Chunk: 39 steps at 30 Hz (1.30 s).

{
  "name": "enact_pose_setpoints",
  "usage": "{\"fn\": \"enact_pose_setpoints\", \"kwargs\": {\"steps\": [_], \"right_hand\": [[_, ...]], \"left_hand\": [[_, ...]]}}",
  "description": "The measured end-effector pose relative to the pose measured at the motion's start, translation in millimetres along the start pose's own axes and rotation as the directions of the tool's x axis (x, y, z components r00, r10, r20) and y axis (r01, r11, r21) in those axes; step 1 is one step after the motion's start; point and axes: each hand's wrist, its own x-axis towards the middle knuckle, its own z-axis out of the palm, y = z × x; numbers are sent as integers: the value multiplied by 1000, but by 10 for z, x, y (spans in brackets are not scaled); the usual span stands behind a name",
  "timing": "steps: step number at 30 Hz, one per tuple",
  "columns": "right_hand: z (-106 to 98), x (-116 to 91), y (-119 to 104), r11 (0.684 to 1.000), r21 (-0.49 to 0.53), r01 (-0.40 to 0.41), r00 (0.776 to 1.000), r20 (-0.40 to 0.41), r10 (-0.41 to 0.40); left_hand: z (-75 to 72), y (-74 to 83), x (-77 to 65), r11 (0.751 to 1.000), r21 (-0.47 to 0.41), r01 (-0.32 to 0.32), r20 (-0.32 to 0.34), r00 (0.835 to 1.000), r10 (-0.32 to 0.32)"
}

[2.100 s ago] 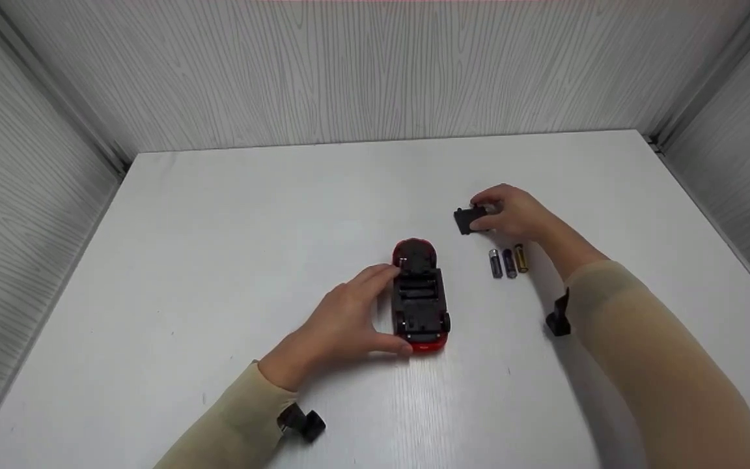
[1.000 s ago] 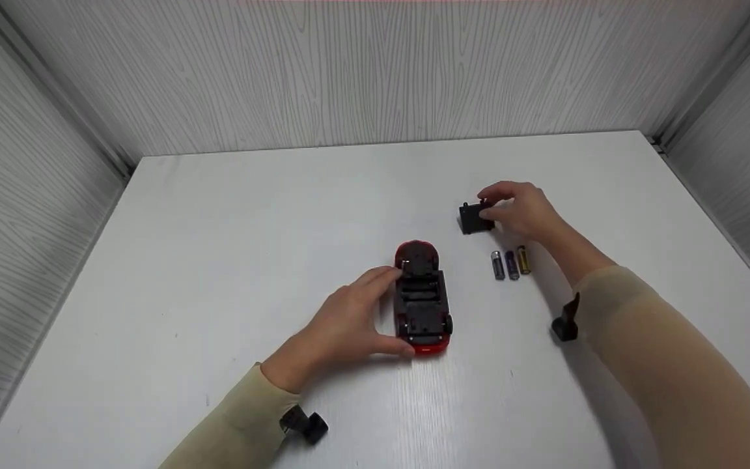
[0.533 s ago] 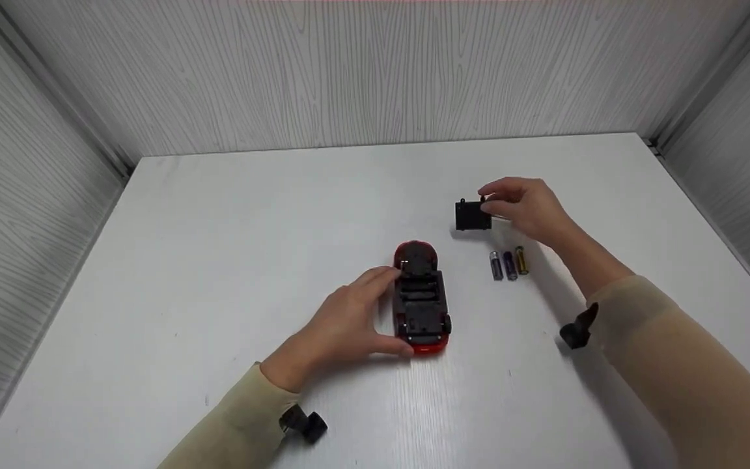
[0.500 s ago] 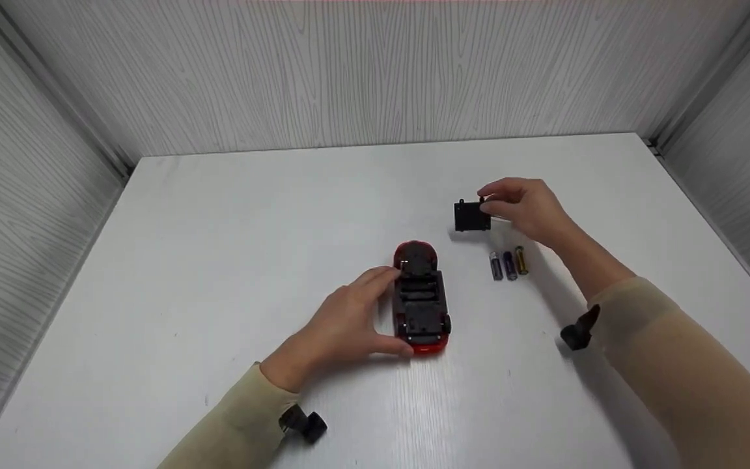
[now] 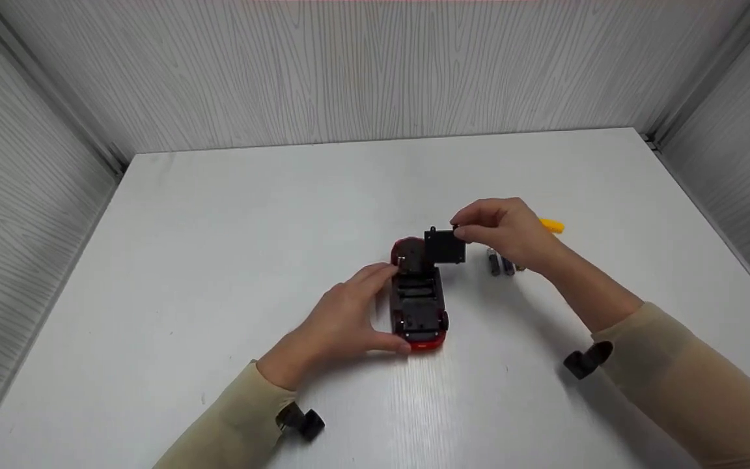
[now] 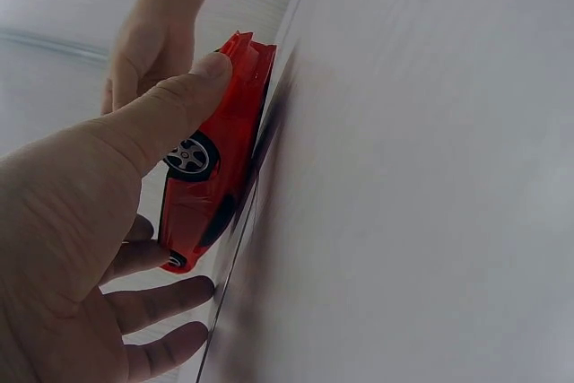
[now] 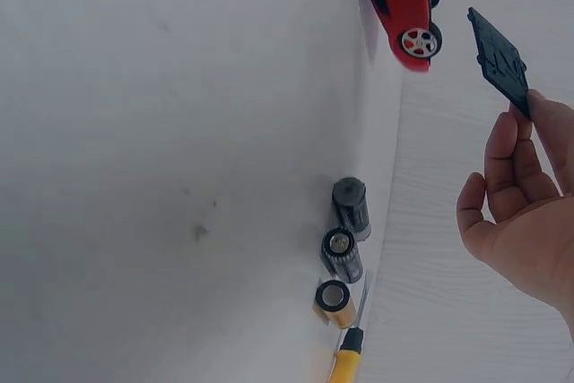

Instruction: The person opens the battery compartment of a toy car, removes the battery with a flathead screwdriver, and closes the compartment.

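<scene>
A red toy car point(image 5: 420, 316) lies wheels up on the table, its black underside showing an uncovered battery compartment point(image 5: 416, 290) with dark slots. My left hand point(image 5: 339, 322) holds the car from its left side, thumb at the near end and fingers at the far part; in the left wrist view the thumb lies on the red body point(image 6: 229, 118). Between thumb and fingers my right hand point(image 5: 512, 238) pinches a black battery cover point(image 5: 445, 247) by its edge. The cover is raised over the car's far right corner, apart from the car in the right wrist view.
Three batteries point(image 7: 352, 208) lie side by side to the car's right, partly hidden under the right hand in the head view. Beyond them lies a screwdriver with a yellow handle point(image 7: 345, 363). Pale panels point(image 5: 375, 71) wall the white table point(image 5: 251, 215) at the back and sides.
My right hand has lifted the battery cover off the table and carried it left and nearer, to the car. The yellow handle has come into view. My left hand stays on the car.
</scene>
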Motion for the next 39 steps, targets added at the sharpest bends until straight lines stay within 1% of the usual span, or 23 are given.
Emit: {"fn": "enact_pose_setpoints", "kwargs": {"steps": [4,8,15,19,24,32,39], "right_hand": [[101,-74,-34,1000,11,-6,999,47,6],[173,-119,-31,1000,14,-5,998,61,4],[218,-142,-14,1000,27,8,997,71,-10],[247,-153,-20,999,43,3,996,84,-6],[292,-163,-17,999,39,-7,995,95,3],[346,-182,-17,997,77,-4,993,119,-5],[387,-186,-25,998,59,4,991,131,-11]], "left_hand": [[6,-4,5,1000,-7,-7,-4,1000,7],[10,-2,2,1000,-7,-4,-3,1000,4],[15,-13,2,1000,-25,-3,-6,1000,3],[20,-23,3,999,-39,-14,-14,1000,14],[38,-32,3,999,-41,-28,-22,999,27],[39,-31,8,999,-39,5,3,1000,-5],[39,-29,7,999,-37,-3,-6,1000,3]]}}
